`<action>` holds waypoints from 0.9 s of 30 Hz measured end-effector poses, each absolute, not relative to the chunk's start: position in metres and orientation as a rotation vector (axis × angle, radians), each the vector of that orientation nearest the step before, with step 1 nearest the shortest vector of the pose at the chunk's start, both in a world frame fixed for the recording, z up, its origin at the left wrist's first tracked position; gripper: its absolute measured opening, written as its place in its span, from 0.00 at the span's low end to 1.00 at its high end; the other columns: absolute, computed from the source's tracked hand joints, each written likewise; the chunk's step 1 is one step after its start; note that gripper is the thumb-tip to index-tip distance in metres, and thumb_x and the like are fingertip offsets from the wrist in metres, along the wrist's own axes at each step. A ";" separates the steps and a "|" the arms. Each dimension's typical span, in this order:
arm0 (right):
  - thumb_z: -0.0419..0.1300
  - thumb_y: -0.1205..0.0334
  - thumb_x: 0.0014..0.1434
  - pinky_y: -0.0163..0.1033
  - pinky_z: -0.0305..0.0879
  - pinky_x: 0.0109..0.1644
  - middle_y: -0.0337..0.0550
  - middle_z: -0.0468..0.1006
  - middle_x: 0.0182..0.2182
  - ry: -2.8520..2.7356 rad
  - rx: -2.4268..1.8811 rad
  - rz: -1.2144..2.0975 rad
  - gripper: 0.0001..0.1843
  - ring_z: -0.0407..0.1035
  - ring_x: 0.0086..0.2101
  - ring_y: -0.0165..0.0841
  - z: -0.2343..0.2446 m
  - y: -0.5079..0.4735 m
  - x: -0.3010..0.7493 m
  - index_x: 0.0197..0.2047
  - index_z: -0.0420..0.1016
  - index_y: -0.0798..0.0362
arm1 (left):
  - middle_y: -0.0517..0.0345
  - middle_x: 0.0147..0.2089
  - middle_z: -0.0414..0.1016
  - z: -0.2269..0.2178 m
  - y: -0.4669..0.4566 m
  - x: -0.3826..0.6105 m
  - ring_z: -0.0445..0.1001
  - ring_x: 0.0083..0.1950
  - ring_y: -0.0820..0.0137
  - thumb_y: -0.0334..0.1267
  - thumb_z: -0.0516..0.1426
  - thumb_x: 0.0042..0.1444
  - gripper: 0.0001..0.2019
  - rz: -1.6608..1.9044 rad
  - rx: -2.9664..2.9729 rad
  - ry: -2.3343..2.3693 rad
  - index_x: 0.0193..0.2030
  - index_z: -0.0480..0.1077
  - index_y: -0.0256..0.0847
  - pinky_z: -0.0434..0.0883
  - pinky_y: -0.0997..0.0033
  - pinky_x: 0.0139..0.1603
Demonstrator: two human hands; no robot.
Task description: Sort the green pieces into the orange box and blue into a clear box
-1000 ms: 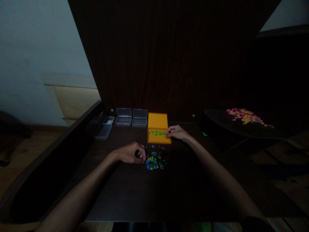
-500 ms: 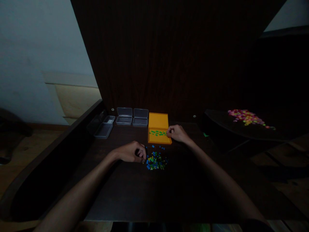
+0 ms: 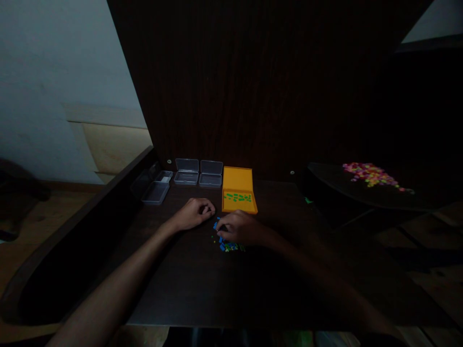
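Observation:
A small heap of blue, green and yellow bricks (image 3: 228,246) lies on the dark table (image 3: 202,289). My right hand (image 3: 240,227) rests on top of the heap with its fingers curled down into the bricks, hiding most of them. My left hand (image 3: 193,213) lies just left of the heap, its fingers curled into a loose fist; what they hold, if anything, is hidden. Behind the heap stands an open orange box (image 3: 238,190) with several green bricks laid in its tray.
Open clear plastic boxes (image 3: 197,173) stand in a row at the back left, with more (image 3: 155,192) along the left edge. A pile of pink and yellow pieces (image 3: 369,174) lies on a dark round surface at the right. A dark wooden panel rises behind the table.
My right hand left the orange box and came down onto the brick heap. My left hand shifted a little back and away from the heap.

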State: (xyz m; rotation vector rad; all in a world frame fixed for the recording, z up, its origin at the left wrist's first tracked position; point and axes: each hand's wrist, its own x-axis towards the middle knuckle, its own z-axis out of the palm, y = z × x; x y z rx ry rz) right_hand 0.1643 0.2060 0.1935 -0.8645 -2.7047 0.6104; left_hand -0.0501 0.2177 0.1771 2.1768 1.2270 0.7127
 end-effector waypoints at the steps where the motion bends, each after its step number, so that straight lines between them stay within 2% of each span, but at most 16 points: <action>1: 0.63 0.62 0.55 0.32 0.51 0.30 0.36 0.75 0.24 -2.720 -0.856 0.573 0.08 0.64 0.25 0.27 0.187 0.204 0.161 0.39 0.80 0.52 | 0.60 0.29 0.72 0.177 0.218 -0.050 0.66 0.28 0.75 0.35 0.55 0.54 0.09 0.721 2.179 1.228 0.37 0.75 0.36 0.62 0.77 0.31; 6: 0.62 0.61 0.57 0.33 0.55 0.36 0.39 0.79 0.29 -2.728 -0.893 0.465 0.07 0.69 0.30 0.30 0.170 0.199 0.153 0.38 0.80 0.51 | 0.58 0.32 0.74 0.178 0.217 -0.050 0.68 0.30 0.74 0.35 0.54 0.55 0.09 0.769 2.176 1.228 0.38 0.75 0.36 0.63 0.76 0.33; 12: 0.56 0.61 0.61 0.34 0.54 0.34 0.40 0.80 0.32 -2.842 -0.916 0.463 0.08 0.70 0.32 0.31 0.176 0.193 0.146 0.39 0.77 0.51 | 0.60 0.28 0.71 0.177 0.217 -0.047 0.65 0.28 0.75 0.38 0.55 0.56 0.10 0.862 2.159 1.286 0.37 0.75 0.36 0.62 0.76 0.31; 18: 0.56 0.59 0.62 0.35 0.54 0.36 0.43 0.79 0.36 -2.883 -0.966 0.311 0.09 0.71 0.35 0.33 0.185 0.190 0.148 0.42 0.74 0.51 | 0.61 0.26 0.69 0.178 0.221 -0.042 0.63 0.27 0.75 0.39 0.55 0.56 0.10 0.941 2.123 1.326 0.37 0.75 0.36 0.62 0.77 0.30; 27: 0.53 0.61 0.63 0.33 0.53 0.32 0.44 0.79 0.30 -2.569 -1.333 0.248 0.12 0.69 0.29 0.30 0.218 0.241 0.193 0.40 0.77 0.55 | 0.59 0.28 0.72 0.183 0.225 -0.019 0.65 0.28 0.75 0.36 0.55 0.55 0.10 0.933 2.150 1.290 0.36 0.76 0.36 0.62 0.77 0.30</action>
